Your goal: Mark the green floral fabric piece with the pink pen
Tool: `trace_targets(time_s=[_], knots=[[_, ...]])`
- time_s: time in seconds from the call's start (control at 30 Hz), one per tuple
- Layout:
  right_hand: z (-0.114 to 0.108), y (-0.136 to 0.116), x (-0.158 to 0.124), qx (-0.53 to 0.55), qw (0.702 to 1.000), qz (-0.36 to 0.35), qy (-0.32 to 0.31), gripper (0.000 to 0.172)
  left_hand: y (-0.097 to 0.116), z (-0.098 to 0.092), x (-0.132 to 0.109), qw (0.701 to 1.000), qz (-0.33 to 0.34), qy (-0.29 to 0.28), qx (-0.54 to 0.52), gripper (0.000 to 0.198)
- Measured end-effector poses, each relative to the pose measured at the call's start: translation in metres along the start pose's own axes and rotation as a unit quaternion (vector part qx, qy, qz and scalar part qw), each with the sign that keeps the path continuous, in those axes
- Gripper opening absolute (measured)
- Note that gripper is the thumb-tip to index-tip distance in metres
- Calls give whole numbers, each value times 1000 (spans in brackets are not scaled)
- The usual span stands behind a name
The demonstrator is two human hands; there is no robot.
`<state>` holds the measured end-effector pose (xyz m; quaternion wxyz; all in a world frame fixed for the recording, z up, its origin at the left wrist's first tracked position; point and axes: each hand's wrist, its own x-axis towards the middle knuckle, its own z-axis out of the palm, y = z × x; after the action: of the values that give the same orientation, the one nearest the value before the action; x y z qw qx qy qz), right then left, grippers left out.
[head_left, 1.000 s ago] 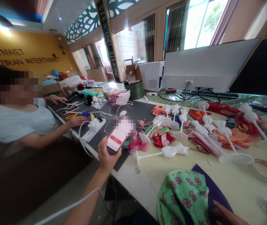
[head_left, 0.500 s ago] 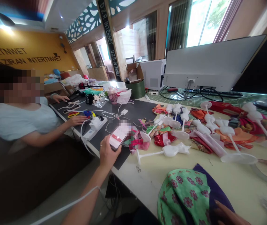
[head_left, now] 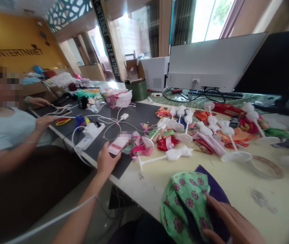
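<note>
Cloth (head_left: 185, 198) on the table (head_left: 238, 178), mannequins (head_left: 177, 154) behind it, phone (head_left: 115, 147) to the left, monitor (head_left: 210, 62) beyond.

Slim rectangular smartphone (head_left: 115, 148), screen lit white with a red bar, tilted, held in left hand (head_left: 107, 158). Green flower-printed cloth (head_left: 185, 189), rumpled, against dark purple cloth (head_left: 216, 190), on pale tabletop (head_left: 238, 181).
</note>
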<state>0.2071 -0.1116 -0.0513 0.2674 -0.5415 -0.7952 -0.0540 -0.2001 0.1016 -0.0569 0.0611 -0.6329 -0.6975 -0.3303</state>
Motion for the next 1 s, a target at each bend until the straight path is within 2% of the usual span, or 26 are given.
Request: trace_targets(time_s=[0.07, 0.2, 0.3, 0.37, 0.43, 0.47, 0.53, 0.57, 0.6, 0.67, 0.77, 0.8, 0.87, 1.0], knots=[[-5, -11, 13, -7, 999, -25, -36, 62, 0, 0, 2, 999, -18, -37, 15, 74], [-3, -20, 28, -13, 996, -44, -72, 21, 0, 1, 6, 997, -15, -67, 38, 79], [-5, -18, 32, 8, 998, -41, -51, 22, -1, 1, 6, 994, -5, -93, 56, 86], [-10, -17, 32, 21, 999, -36, -32, 21, 1, -1, 5, 995, 13, -73, 65, 91], [-14, -16, 30, 27, 999, -31, -23, 21, 11, -6, 3, 997, 52, -16, 46, 89], [-15, -16, 28, 29, 999, -29, -26, 21, 20, -10, 0, 997, 78, 14, 21, 84], [-15, -17, 24, 32, 998, -22, -40, 21, 48, -20, -8, 986, 151, 34, -66, 64], [-15, -18, 22, 34, 998, -16, -48, 21, 66, -24, -14, 975, 192, 20, -114, 51], [-15, -19, 21, 35, 998, -11, -56, 21, 86, -28, -22, 955, 248, -28, -161, 38], [-15, -22, 20, 34, 997, -2, -71, 21, 127, -30, -40, 891, 369, -113, -239, 27], [-22, -23, 23, 34, 994, 2, -104, 21, 176, -17, -73, 780, 502, -263, -263, 30], [-25, -22, 25, 37, 993, 7, -112, 21, 186, -9, -83, 756, 535, -287, -244, 35], [-30, -19, 29, 45, 993, 27, -104, 21, 197, 5, -100, 732, 580, -294, -203, 44], [-30, -7, 42, 59, 993, 89, -55, 20, 196, 18, -114, 730, 594, -291, -171, 44]])
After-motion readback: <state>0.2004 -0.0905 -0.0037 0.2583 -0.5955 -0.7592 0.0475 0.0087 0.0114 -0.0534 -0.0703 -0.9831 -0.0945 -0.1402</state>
